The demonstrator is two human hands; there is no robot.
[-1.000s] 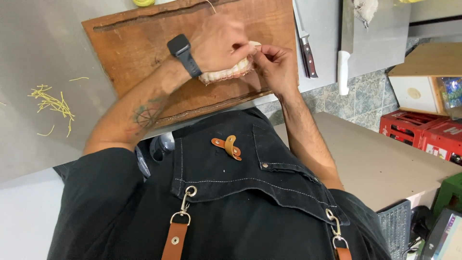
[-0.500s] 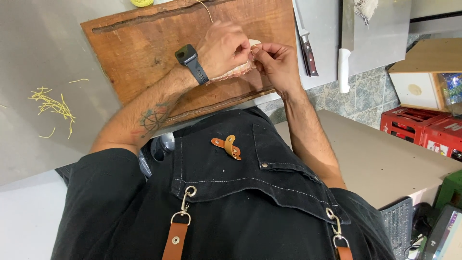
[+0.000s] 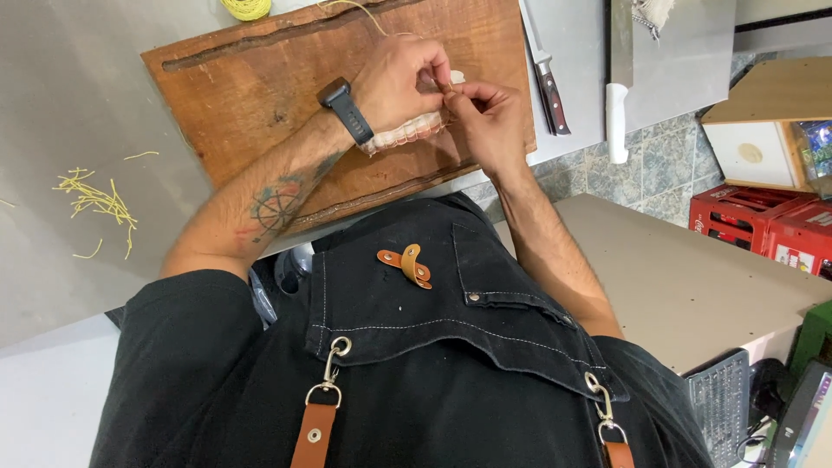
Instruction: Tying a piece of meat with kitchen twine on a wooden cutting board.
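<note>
A: Cam setup?

B: One view only, head-mounted. Looks steeply down the wearer's own chest; black apron fills 6 o'clock, close to the lens.

A: Facing?

B: Forward-down. Wooden board sits toward 12, at arm's reach. Left hand and right hand meet just above centre. Steel counter runs off at 9, red crates at 3.

A: Overlap with a second view?

B: No second view, so nothing shared.

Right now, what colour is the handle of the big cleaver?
White; the cleaver handle shows best in the head view, lying on the steel counter.
</note>
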